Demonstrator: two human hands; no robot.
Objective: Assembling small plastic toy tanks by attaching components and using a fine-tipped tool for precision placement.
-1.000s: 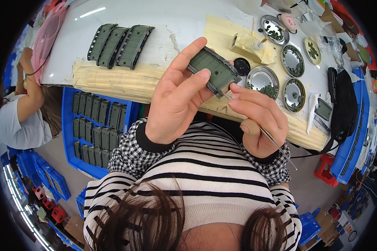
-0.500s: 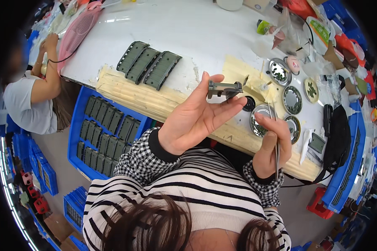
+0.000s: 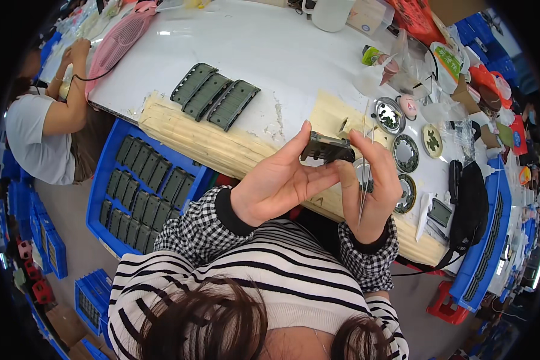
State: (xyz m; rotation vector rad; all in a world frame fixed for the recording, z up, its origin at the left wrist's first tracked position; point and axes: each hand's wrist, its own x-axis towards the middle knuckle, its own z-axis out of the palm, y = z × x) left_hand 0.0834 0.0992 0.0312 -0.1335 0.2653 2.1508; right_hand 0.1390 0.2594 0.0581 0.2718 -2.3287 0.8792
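My left hand (image 3: 276, 187) is closed on a dark green plastic part (image 3: 327, 146) with a ridged edge, pinched between the thumb and fingers above the table's front edge. Close on its right, my right hand (image 3: 379, 195) has its fingertips at the part's right end; whether they touch it I cannot tell. Thin metal tweezers (image 3: 362, 198) lie in the right hand, their points upward. Just beyond the hands are round dishes of small dark green pieces, among them a metal dish (image 3: 406, 153) and a beige dish (image 3: 432, 140).
Several green curved panels (image 3: 231, 103) lie on the white table (image 3: 255, 42). A blue crate (image 3: 96, 207) of similar panels stands below, at left. A pink mesh cover (image 3: 119, 45) rests at the far left, near another person (image 3: 48, 129). A black bag (image 3: 471, 207) lies right.
My right hand has moved left and up to the green part, bringing the tweezers along. The part has turned slightly in my left hand. The whole view has shifted a little.
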